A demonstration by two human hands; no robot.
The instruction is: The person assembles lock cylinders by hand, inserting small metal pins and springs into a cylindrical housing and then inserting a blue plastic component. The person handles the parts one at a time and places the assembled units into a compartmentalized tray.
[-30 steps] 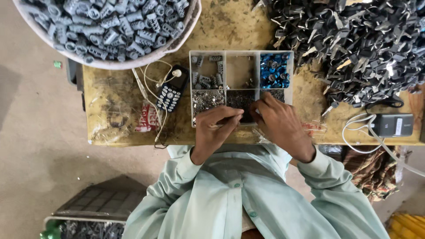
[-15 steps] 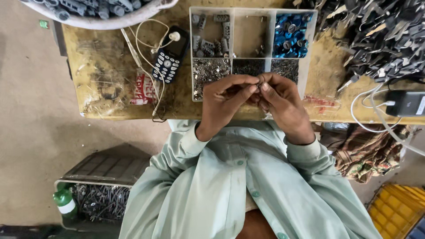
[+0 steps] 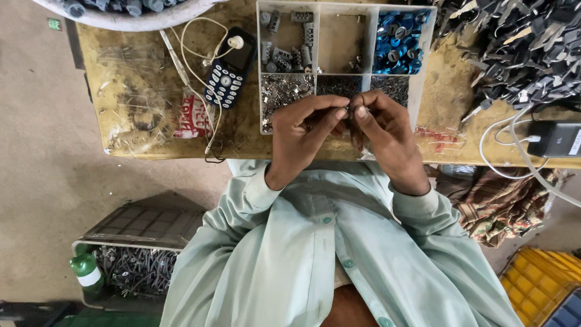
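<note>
My left hand (image 3: pixel 302 130) and my right hand (image 3: pixel 384 130) meet fingertip to fingertip over the near edge of a clear compartment box (image 3: pixel 417 91). Between the fingertips is a small dark metal part (image 3: pixel 348 111), pinched from both sides. The box holds small silver parts (image 3: pixel 284 91), grey pieces (image 3: pixel 284 48) and blue rings (image 3: pixel 396 45) in separate compartments. My pale green shirt sleeves fill the lower half of the view.
A keypad phone (image 3: pixel 227 69) with white earphones lies left of the box on the worn yellow table (image 3: pixel 151 72). A heap of dark metal parts (image 3: pixel 520 42) sits at the right, a charger (image 3: pixel 554 139) below it. A white basin (image 3: pixel 121 15), a crate of screws (image 3: pixel 136 269), a green bottle (image 3: pixel 85 269).
Both hands lifted off the box toward me and came together on the small part. The view tilted down, showing more of my shirt and the floor crates.
</note>
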